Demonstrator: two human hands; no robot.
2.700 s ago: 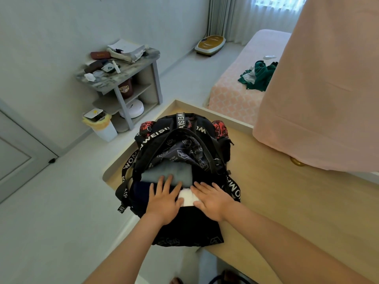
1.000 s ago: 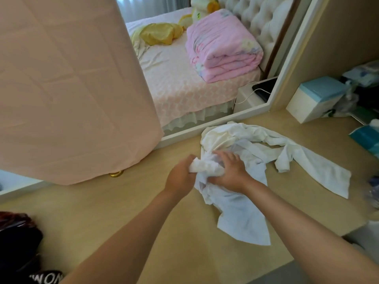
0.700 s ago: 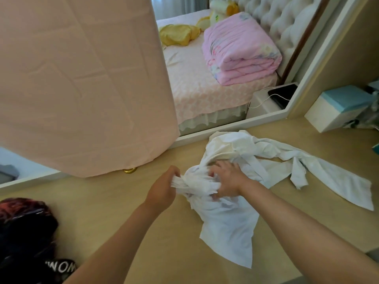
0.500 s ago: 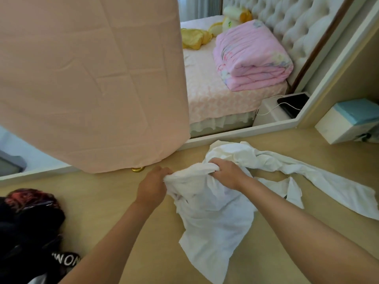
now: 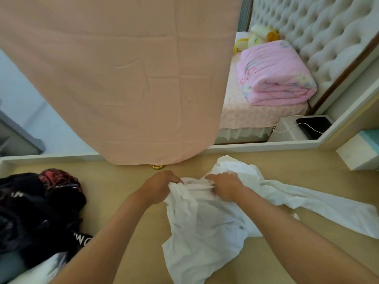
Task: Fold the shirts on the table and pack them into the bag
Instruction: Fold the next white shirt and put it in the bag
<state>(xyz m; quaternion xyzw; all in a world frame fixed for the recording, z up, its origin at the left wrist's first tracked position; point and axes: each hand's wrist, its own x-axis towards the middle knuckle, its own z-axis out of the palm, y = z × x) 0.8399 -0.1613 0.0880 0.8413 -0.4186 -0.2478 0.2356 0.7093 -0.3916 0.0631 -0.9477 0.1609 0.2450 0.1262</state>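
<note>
White shirt (image 5: pixel 205 232) is gripped at its bunched upper edge: the left hand (image 5: pixel 159 186) and the right hand (image 5: pixel 225 187) curl their fingers into the cloth, near each other but apart. It lies crumpled at the middle of the bench (image 5: pixel 114 193), one sleeve trailing toward the right edge. The black bag (image 5: pixel 41 212) sits at the left edge.

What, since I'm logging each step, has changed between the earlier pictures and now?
The left hand and right hand left the backpack, where they pressed clothes in, and took hold of the white shirt on the table. They then drew their grips apart, stretching an edge between them. The backpack stays at the table's left end; the shirt's sleeve still trails right.
</note>
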